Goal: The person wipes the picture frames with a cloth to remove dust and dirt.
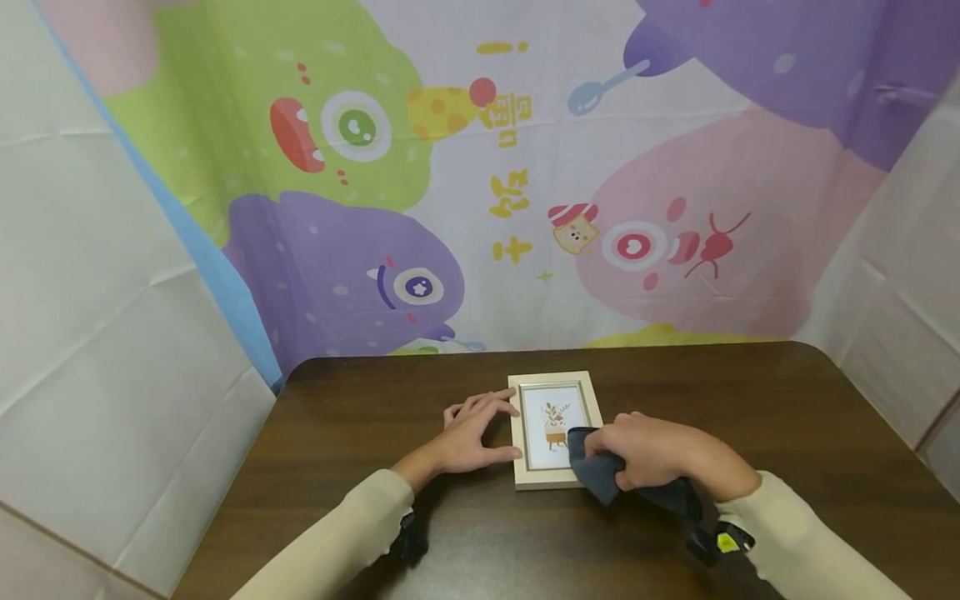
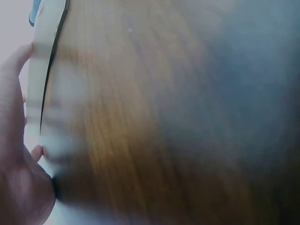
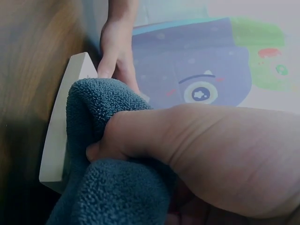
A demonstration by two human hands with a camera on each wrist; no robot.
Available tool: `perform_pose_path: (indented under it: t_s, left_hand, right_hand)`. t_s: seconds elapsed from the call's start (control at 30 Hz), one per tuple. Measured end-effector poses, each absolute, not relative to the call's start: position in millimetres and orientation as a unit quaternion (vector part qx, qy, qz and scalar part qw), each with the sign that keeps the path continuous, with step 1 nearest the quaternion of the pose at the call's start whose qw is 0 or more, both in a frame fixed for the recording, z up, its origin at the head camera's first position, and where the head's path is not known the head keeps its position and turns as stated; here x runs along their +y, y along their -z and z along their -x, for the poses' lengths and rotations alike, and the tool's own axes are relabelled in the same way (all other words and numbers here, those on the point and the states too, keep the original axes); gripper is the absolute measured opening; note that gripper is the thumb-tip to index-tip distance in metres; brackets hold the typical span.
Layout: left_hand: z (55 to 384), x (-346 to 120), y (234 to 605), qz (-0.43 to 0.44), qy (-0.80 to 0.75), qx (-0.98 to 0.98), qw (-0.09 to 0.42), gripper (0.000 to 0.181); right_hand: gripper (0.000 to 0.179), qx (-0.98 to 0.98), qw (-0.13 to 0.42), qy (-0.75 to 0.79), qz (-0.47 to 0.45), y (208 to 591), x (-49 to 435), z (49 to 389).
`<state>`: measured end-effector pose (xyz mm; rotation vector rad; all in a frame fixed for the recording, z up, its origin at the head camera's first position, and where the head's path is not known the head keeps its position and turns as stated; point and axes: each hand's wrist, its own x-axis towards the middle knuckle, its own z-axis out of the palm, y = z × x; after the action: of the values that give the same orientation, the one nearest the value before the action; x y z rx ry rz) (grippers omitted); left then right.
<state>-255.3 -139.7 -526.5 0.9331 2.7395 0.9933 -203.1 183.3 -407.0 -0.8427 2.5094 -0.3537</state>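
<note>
The left hand (image 1: 471,437) is spread wide, fingertips at the left edge of the picture frame (image 1: 549,429), which lies face up near the middle of the surface (image 1: 337,417); the cloth (image 1: 597,477), bunched over its near right corner, is gripped by the right hand (image 1: 647,452). Sideways pressure might slide the frame if the left fingertips bear too lightly, and a fold could catch its rim. The surface is brown wood grain, with a pale left wall (image 1: 127,333), a cartoon hanging (image 1: 480,183) behind and a pale right wall (image 1: 885,317)

The cloth (image 3: 123,193) is dark blue, the frame (image 1: 547,479) cream
</note>
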Motion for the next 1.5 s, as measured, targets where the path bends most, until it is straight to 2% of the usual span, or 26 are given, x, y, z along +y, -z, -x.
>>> perform_pose_path:
  t_s: [0.2,0.33,0.67,0.87,1.2,1.5]
  left_hand:
    - [258,-141,530,-0.309,-0.318,0.896,0.033,0.061]
    - [257,-141,526,-0.305,-0.321,0.896,0.045,0.06]
    - [258,-140,528,-0.312,-0.316,0.896,0.032,0.062]
    - [256,-140,523,-0.307,-0.32,0.895,0.042,0.061]
    - [257,-141,530,-0.313,-0.324,0.892,0.03,0.06]
    - [257,-141,529,-0.303,-0.325,0.894,0.047,0.061]
  right_hand:
    - [0.034,0.914,0.219,0.13,0.315,408,185,208]
    - [0.036,0.917,0.198,0.131,0.322,411,187,219]
    - [0.044,0.933,0.12,0.132,0.313,432,191,267]
    - [0.043,0.938,0.103,0.167,0.288,442,192,289]
    - [0.043,0.934,0.079,0.198,0.286,450,196,292]
    - [0.05,0.94,-0.026,0.26,0.218,445,207,288]
